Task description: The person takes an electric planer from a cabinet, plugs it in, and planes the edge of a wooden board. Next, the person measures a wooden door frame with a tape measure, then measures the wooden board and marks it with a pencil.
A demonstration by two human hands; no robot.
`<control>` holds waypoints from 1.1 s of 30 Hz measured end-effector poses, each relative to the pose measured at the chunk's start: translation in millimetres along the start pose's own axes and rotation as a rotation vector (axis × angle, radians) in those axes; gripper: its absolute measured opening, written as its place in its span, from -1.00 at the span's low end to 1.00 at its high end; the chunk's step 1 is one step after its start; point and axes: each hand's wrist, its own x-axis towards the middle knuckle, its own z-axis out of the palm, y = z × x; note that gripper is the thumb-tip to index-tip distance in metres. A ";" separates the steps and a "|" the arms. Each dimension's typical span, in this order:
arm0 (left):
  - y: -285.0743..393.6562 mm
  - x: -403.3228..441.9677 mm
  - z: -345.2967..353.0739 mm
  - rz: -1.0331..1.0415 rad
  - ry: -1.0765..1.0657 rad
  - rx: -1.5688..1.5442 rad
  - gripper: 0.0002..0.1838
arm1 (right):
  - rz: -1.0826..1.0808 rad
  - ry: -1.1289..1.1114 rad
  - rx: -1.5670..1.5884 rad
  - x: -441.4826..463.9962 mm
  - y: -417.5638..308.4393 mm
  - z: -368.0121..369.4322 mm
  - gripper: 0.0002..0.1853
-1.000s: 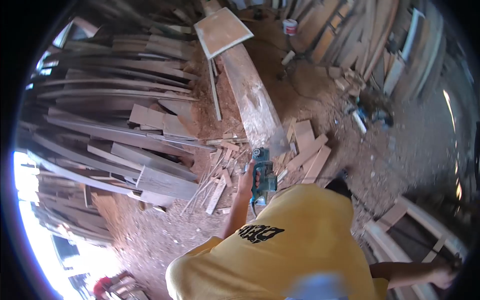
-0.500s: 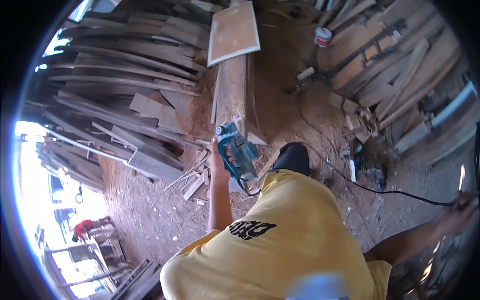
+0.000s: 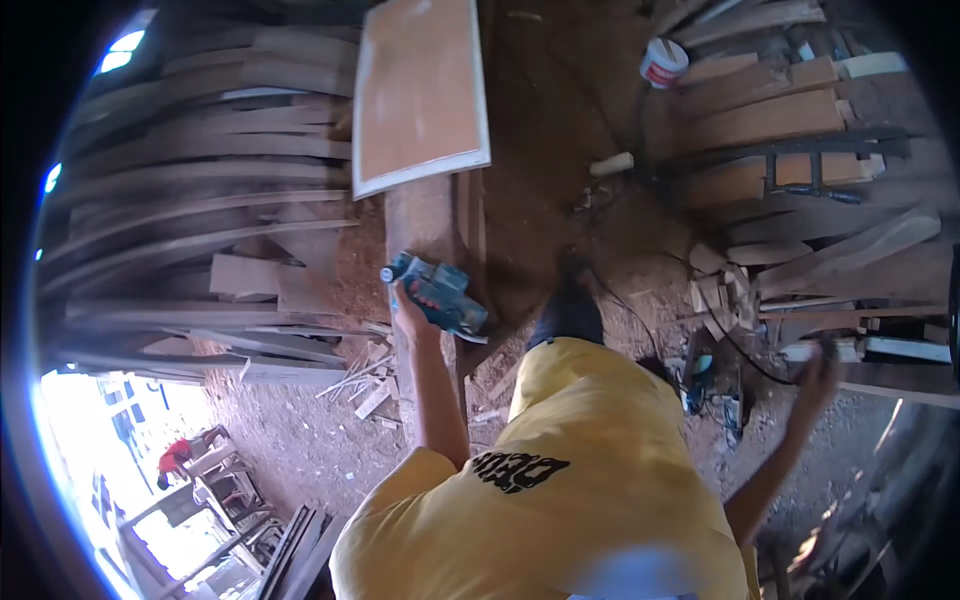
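My left hand (image 3: 412,312) is wrapped round the handle of a teal electric planer (image 3: 447,290). The planer is over the near part of a long wooden bench (image 3: 418,225); whether its sole touches the wood I cannot tell. Farther along the bench lies a flat brown panel (image 3: 420,95) with a pale border. Out to the right, my right hand (image 3: 822,368) is closed on a black power cord (image 3: 742,352), which runs down toward the floor.
Long boards (image 3: 180,215) are stacked on the left. More planks (image 3: 760,115), a clamp (image 3: 815,175) and a white bucket (image 3: 664,62) stand on the right. Power tools (image 3: 715,395) lie on the floor near offcuts. A person in red (image 3: 175,457) bends over far left.
My left hand has carried the planer forward and left over the bench. My right hand has moved in and up with the cord. The view has shifted closer to the panel.
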 end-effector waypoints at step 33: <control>-550.8 369.2 495.5 1.082 -0.711 1.978 -0.24 | -0.533 -0.802 -0.715 324.4 218.8 804.9 -0.19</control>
